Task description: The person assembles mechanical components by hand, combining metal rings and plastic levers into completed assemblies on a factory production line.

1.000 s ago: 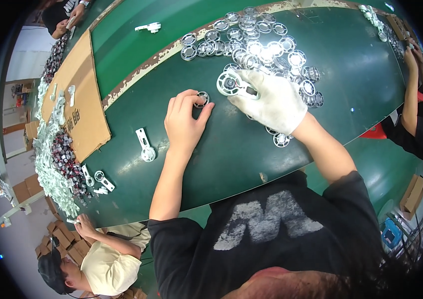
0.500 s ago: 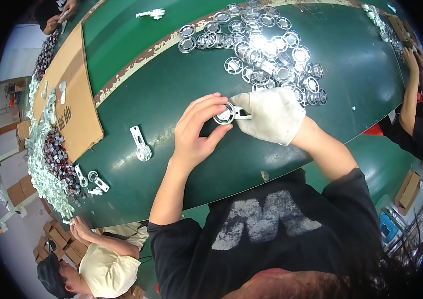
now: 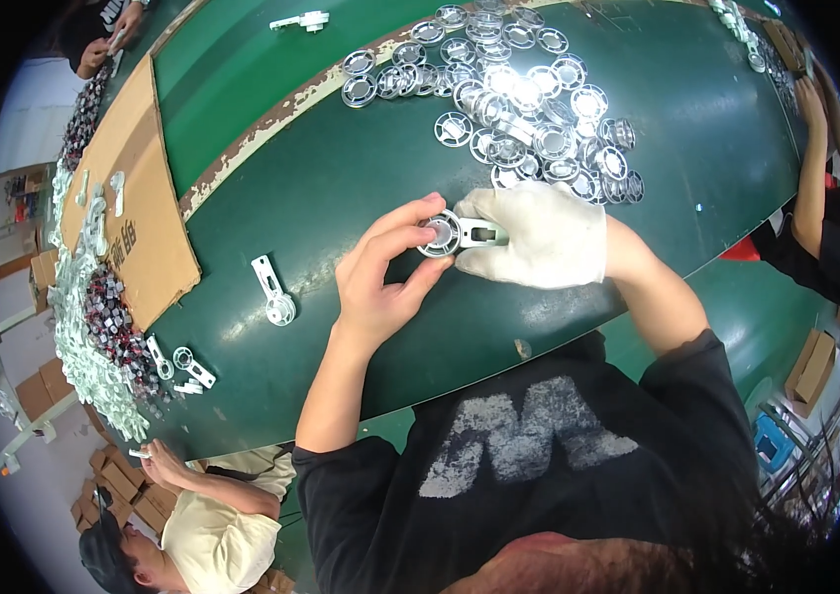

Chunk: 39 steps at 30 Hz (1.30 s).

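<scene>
Between my hands, above the green tabletop, is a pale handled part [image 3: 482, 234] with a slotted arm. A round chrome-rimmed ring [image 3: 438, 236] sits at its left end; whether the two are joined I cannot tell. The fingers of my bare left hand [image 3: 372, 279] close around the ring. My right hand [image 3: 547, 238], in a white glove, pinches the slotted arm from the other side. Beyond it lies a heap of chrome rings [image 3: 555, 142]. A similar handled part [image 3: 273, 291] rests on the table left of my left hand.
On the left, cardboard [image 3: 128, 203] borders piles of pale parts [image 3: 78, 337] and small dark-red pieces [image 3: 115, 317]. Two more handled parts [image 3: 193, 367] lie nearby. A raised peeling edge [image 3: 271, 131] crosses the far side. Co-workers' hands [image 3: 162, 465] are at the lower left, top left and right.
My gloved hand has turned and shifted slightly, so more of the slotted arm shows. My left hand keeps its hold on the ring. The whole view has shifted a little.
</scene>
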Each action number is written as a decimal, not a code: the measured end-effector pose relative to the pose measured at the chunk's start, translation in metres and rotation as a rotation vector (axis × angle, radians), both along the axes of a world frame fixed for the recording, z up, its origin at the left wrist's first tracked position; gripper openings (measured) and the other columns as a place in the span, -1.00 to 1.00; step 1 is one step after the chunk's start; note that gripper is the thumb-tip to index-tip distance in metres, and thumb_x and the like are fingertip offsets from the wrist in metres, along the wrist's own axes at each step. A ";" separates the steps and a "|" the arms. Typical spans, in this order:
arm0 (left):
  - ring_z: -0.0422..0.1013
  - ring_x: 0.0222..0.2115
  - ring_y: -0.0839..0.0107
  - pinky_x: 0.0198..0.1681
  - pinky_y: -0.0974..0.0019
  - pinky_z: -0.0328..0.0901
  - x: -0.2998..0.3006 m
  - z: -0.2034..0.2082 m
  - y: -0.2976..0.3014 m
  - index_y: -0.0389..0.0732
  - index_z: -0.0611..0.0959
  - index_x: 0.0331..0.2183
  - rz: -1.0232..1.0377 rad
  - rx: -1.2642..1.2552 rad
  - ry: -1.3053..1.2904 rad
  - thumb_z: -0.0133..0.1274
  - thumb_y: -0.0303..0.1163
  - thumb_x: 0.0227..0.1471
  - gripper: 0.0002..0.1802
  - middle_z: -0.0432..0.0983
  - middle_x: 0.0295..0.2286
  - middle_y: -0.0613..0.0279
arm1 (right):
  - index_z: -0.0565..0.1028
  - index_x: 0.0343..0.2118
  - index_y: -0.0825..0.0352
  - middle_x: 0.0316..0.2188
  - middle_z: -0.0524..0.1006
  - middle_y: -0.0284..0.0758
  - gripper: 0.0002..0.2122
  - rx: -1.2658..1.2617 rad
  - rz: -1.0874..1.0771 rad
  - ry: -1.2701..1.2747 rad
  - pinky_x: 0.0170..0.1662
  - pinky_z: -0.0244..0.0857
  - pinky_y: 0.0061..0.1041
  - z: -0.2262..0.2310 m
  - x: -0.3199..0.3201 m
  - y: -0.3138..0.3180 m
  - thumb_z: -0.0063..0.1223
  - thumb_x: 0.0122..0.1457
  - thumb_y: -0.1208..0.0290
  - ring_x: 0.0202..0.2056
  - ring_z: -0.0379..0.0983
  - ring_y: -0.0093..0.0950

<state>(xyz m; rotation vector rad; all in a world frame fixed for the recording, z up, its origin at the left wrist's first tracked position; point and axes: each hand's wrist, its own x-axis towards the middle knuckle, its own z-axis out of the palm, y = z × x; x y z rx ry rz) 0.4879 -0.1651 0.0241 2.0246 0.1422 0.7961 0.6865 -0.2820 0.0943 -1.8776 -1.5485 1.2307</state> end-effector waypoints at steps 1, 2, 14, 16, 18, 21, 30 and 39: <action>0.56 -0.04 0.03 -0.05 0.19 0.53 0.002 0.002 -0.002 -0.29 0.53 -0.17 -0.003 -0.020 -0.031 0.33 -0.68 -0.12 -0.56 0.56 -0.04 -0.14 | 0.52 -0.20 0.42 -0.50 0.58 -0.15 -0.59 -0.014 0.025 0.049 -0.27 0.43 -0.35 -0.001 0.002 -0.001 0.09 0.25 0.07 -0.43 0.58 -0.27; 0.56 -0.03 0.02 -0.05 0.19 0.52 0.003 0.004 -0.003 -0.25 0.56 -0.21 -0.005 -0.040 -0.061 0.35 -0.66 -0.16 -0.57 0.60 -0.06 -0.05 | 0.52 -0.20 0.42 -0.50 0.58 -0.15 -0.59 -0.015 0.018 0.050 -0.27 0.43 -0.35 0.000 0.004 0.000 0.09 0.25 0.07 -0.43 0.58 -0.27; 0.39 0.11 0.04 0.21 0.10 0.25 0.004 0.016 -0.020 -0.36 0.38 0.17 -0.148 -0.523 -0.076 0.24 -0.36 0.07 -0.32 0.36 0.13 -0.15 | 0.61 -0.13 0.18 -0.49 0.61 -0.19 -0.61 0.206 -0.030 0.062 -0.29 0.46 -0.30 -0.019 -0.017 0.000 0.08 0.22 -0.05 -0.41 0.60 -0.19; 0.39 0.12 0.06 0.22 0.10 0.24 0.005 0.007 -0.021 -0.36 0.41 0.15 -0.159 -0.578 -0.099 0.26 -0.31 0.09 -0.33 0.37 0.13 -0.14 | 0.63 -0.20 0.17 -0.51 0.61 -0.20 -0.65 0.324 -0.055 -0.043 -0.34 0.47 -0.26 -0.021 -0.021 -0.001 0.13 0.19 -0.03 -0.41 0.61 -0.18; 0.42 0.11 0.09 0.24 0.08 0.23 0.004 0.002 -0.028 -0.34 0.51 0.07 -0.107 -0.665 -0.103 0.28 -0.20 0.13 -0.41 0.43 0.09 -0.10 | 0.62 -0.25 0.19 -0.55 0.60 -0.21 -0.68 0.361 -0.028 -0.148 -0.39 0.46 -0.25 -0.021 -0.028 -0.003 0.15 0.17 0.01 -0.46 0.60 -0.19; 0.46 0.07 0.08 0.21 0.07 0.27 0.002 -0.005 -0.024 -0.33 0.57 -0.04 -0.030 -0.390 -0.108 0.27 -0.28 0.13 -0.56 0.48 0.04 -0.08 | 0.56 -0.42 0.21 -0.67 0.54 -0.26 -0.76 0.504 -0.012 -0.346 -0.55 0.40 -0.24 -0.031 -0.032 -0.006 0.19 0.11 0.11 -0.60 0.57 -0.23; 0.48 0.06 0.06 0.11 0.10 0.37 0.007 0.000 -0.015 -0.33 0.58 -0.14 -0.088 -0.407 -0.092 0.31 -0.40 0.08 -0.65 0.53 -0.01 -0.11 | 0.52 -0.44 0.19 -0.67 0.54 -0.27 -0.83 0.623 -0.001 -0.343 -0.58 0.38 -0.23 -0.041 -0.029 -0.003 0.21 0.03 0.23 -0.60 0.57 -0.22; 0.55 -0.02 0.08 -0.01 0.20 0.47 0.004 0.001 -0.013 -0.31 0.57 -0.19 -0.066 -0.333 -0.092 0.31 -0.51 0.05 -0.70 0.59 -0.07 -0.08 | 0.53 -0.42 0.18 -0.69 0.52 -0.28 -0.87 0.656 -0.034 -0.401 -0.58 0.39 -0.23 -0.045 -0.041 -0.006 0.21 0.05 0.27 -0.61 0.56 -0.23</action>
